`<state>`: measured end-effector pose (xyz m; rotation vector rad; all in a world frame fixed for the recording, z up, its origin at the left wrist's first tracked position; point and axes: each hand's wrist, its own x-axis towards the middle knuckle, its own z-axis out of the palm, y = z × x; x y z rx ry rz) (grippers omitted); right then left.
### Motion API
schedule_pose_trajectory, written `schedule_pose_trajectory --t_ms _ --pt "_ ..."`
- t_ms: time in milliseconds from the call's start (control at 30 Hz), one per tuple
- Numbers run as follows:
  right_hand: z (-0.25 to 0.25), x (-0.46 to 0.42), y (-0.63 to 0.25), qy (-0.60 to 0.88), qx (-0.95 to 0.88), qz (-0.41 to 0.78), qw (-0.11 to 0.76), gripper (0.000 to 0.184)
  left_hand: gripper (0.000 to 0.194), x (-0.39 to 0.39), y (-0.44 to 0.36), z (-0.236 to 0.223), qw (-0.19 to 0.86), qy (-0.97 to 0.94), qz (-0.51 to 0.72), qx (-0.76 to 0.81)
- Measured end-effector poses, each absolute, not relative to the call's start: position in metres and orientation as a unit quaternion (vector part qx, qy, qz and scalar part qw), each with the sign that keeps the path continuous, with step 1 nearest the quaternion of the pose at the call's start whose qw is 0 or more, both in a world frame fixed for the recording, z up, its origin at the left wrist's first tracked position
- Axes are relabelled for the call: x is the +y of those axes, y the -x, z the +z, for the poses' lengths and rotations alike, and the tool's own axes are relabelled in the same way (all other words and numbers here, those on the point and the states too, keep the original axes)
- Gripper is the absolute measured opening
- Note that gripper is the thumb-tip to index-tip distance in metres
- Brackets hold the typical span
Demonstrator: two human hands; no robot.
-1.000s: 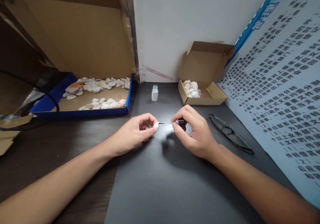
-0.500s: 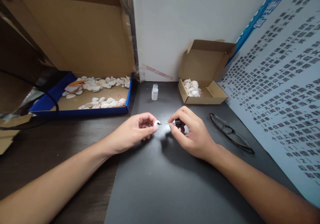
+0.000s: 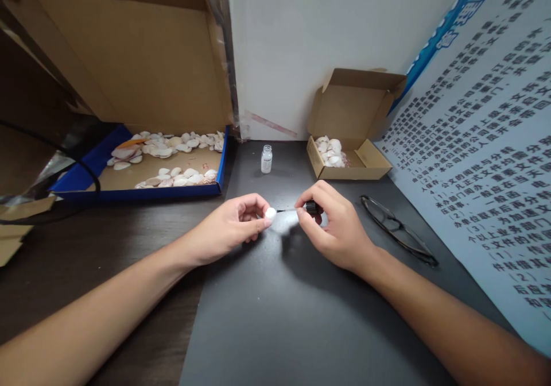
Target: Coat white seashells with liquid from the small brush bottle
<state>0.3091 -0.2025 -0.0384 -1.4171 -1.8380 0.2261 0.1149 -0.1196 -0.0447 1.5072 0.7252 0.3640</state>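
Observation:
Between the thumb and fingers of my left hand (image 3: 241,222) is a small white shell (image 3: 270,214). My right hand (image 3: 329,219) is closed around the black cap of a brush applicator (image 3: 312,207). Its thin stem points left, and the dark tip is at or just beside the shell's right edge; I cannot tell whether they touch. Beyond both hands, a small clear glass bottle (image 3: 266,161) with a white label stands upright without a cap.
A blue-edged cardboard box (image 3: 222,170) with many shells (image 3: 193,178) stands open at left. A smaller open carton (image 3: 370,170) at back right holds more shells. Black-framed glasses (image 3: 398,228) lie right of my right hand, beside a leaning printed sheet (image 3: 482,190). A dark cable (image 3: 92,173) loops at far left.
My right hand has drawn the brush slightly right, off the shell's face to its edge. The shell's white face now shows uncovered. My left hand has hardly moved.

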Motion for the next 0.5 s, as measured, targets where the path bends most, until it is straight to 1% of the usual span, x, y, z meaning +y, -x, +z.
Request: schedule_pose_trajectory --t_ms 167,333,500 --pt "-0.0401 -0.2029 -0.3072 0.510 -0.744 0.113 0.417 0.005 0.026 -0.1204 -0.1143 -0.0436 0.641 -0.675 0.160 0.328" --pt "-0.0402 -0.2014 -0.3083 0.560 -0.724 0.100 0.389 0.005 0.025 -0.1203 -0.1143 -0.0437 0.641 -0.677 0.162 0.323" --pt "-0.0390 -0.2023 -0.3076 0.528 -0.735 0.108 0.413 0.004 0.024 -0.1198 -0.1137 -0.0451 0.641 -0.676 0.161 0.325"
